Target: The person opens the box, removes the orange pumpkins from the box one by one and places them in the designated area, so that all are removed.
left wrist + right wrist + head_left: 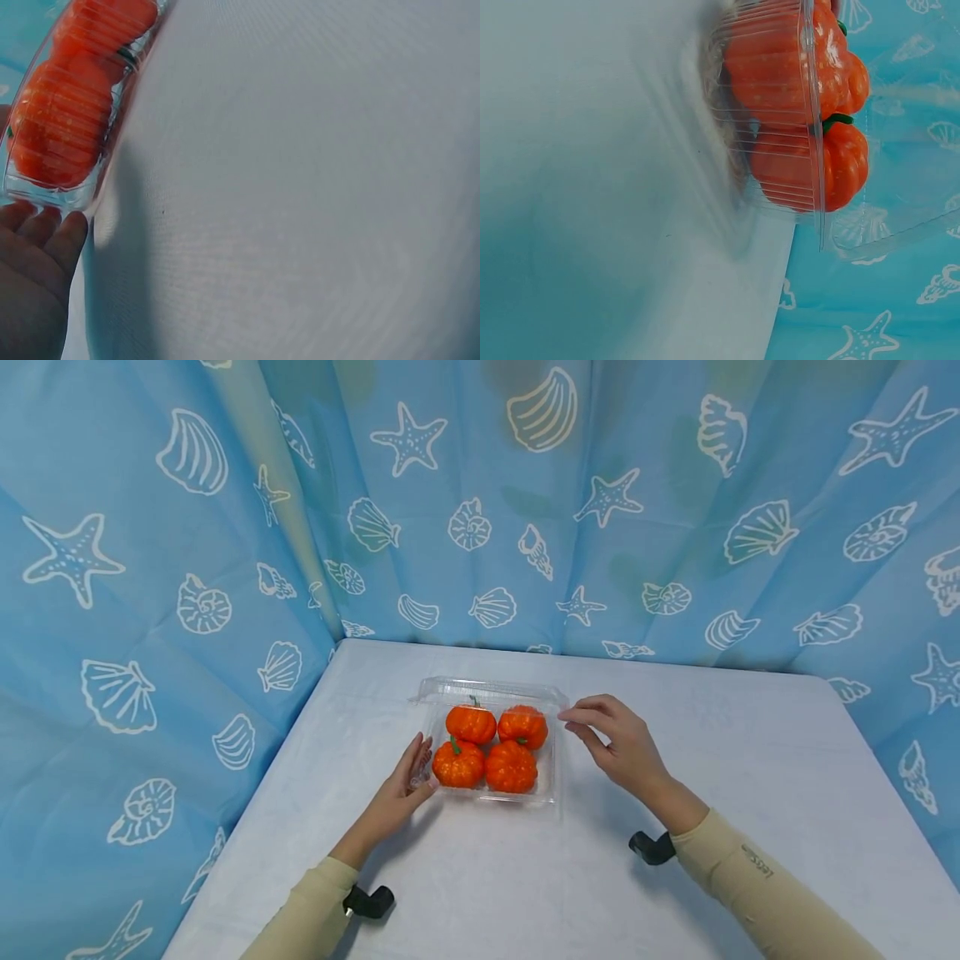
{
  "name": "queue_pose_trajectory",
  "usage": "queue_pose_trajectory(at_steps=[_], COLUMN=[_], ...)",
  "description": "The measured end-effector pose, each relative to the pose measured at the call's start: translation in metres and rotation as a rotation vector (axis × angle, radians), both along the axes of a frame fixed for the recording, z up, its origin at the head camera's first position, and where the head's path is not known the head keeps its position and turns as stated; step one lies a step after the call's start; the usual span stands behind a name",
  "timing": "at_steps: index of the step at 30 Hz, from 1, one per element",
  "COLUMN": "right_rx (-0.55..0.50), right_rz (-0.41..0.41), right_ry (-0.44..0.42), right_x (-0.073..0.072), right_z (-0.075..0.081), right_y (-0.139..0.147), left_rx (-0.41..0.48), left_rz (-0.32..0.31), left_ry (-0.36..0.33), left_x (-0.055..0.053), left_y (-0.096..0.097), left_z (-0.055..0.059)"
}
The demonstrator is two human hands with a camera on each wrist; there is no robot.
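Observation:
A clear plastic clamshell box [553,777] sits on the table with several small orange pumpkins [512,767] inside. Its see-through lid [491,691] is raised at the far side; in the right wrist view it slants away from the rim. My left hand [393,797] holds the box's near left corner, thumb over the rim and fingers along the side wall. In the left wrist view the fingertips [67,236] meet the wall from outside. At the lid's right end is my right hand [618,747], fingers loosely bent, fingertips close beside the edge. The right wrist view does not show this hand.
A white cloth covers the table [480,877]. Blue curtains [450,485] with shell and starfish prints hang behind it and at the sides. A black wrist mount [371,902] juts from the left sleeve, another black mount [652,847] from the right one.

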State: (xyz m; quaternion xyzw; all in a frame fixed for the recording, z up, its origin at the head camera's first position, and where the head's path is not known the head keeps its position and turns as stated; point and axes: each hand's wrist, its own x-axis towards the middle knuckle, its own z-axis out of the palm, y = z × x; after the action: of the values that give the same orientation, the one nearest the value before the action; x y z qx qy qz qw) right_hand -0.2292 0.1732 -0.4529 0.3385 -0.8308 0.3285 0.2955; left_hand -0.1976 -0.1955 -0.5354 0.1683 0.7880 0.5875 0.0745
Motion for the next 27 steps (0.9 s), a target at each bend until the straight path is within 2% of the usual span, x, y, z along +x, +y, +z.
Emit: queue_pose_trajectory(at_steps=[9,20,27], right_rx=[0.017,0.01,0.015], right_rz=[-0.007,-0.114,-0.14], right_ry=[0.045,-0.031,-0.028], right_x=[-0.008,-0.026,-0.041], right_z=[0.004,0.006,0.009], right_y=[0.001,-0.003,-0.009], left_rx=[-0.003,-0.018,-0.017], left_rz=[0.013,0.019,0.017], left_ry=[-0.008,-0.006,0.0], left_x=[0.001,0.003,0.003], left_y=[0.0,-0.002,-0.004], left_z=[0.0,0.0,-0.003])
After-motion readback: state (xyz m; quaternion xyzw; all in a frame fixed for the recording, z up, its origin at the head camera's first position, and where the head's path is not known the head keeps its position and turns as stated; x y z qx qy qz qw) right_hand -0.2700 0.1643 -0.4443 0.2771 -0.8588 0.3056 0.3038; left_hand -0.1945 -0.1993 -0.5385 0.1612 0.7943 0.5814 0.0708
